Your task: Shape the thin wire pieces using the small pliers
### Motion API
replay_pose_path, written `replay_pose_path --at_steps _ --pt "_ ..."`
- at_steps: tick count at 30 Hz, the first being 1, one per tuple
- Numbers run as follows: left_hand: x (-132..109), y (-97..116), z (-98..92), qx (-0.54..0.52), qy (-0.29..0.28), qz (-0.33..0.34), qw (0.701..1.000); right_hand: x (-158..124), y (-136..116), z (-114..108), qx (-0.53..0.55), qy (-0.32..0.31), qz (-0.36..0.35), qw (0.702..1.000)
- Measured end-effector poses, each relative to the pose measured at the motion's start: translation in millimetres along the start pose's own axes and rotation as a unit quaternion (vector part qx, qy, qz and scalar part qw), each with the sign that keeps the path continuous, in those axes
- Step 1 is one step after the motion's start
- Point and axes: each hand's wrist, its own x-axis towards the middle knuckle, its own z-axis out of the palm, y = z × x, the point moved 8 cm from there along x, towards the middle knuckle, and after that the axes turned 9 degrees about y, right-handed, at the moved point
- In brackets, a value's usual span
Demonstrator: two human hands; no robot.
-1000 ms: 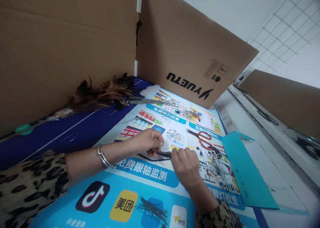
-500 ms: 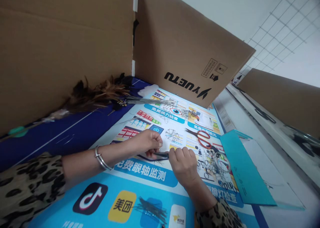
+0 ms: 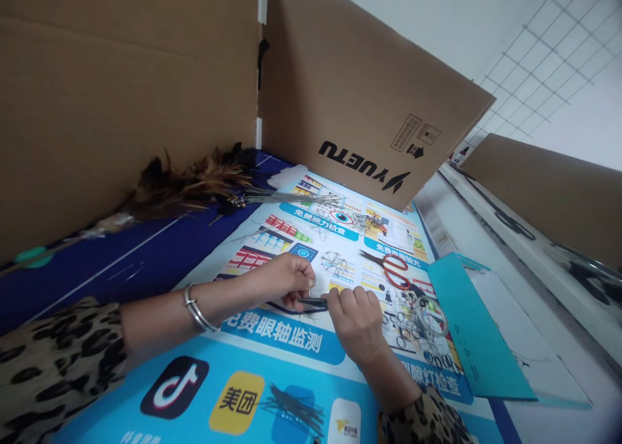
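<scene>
My left hand (image 3: 292,280), with a silver bangle on its wrist, is closed in a pinch near the middle of the printed sheet (image 3: 272,360). What lies between its fingertips is too small to make out. My right hand (image 3: 357,321) is wrapped round a slim dark tool that looks like pliers (image 3: 313,302). Its narrow end points left and reaches the left fingertips; its handles are hidden in my fist. Just beyond the hands lies a small coil of thin wire (image 3: 334,262). Orange-handled scissors (image 3: 396,271) rest to the right of it.
Tangled wire with rings (image 3: 427,321) lies right of my hands, beside a teal folder (image 3: 479,334). Short dark wire pieces (image 3: 294,408) are in front. Straight wires (image 3: 291,198) and brown feathers (image 3: 189,181) lie farther back. Cardboard panels (image 3: 350,94) stand behind.
Both hands hold nearly the same place and grip. The dark tool's narrow end has tilted very slightly between the fingers.
</scene>
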Motion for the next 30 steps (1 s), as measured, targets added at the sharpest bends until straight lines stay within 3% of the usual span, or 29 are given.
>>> replay_pose_path --at_steps 7,14,21,30 --pt "1 6 -2.1 0.030 0.011 0.027 0.999 -3 0 6 0.008 -0.030 0.027 0.999" --pt "-6 17 -4.2 0.122 0.039 0.096 0.987 -9 -2 20 0.051 -0.091 0.064 0.993" --pt "-18 41 -1.8 0.284 0.065 0.245 0.925 -11 1 30 0.118 -0.205 0.157 0.959" --pt "-30 55 10.3 0.382 0.042 0.312 0.869 -15 6 33 0.199 -0.326 0.204 0.901"
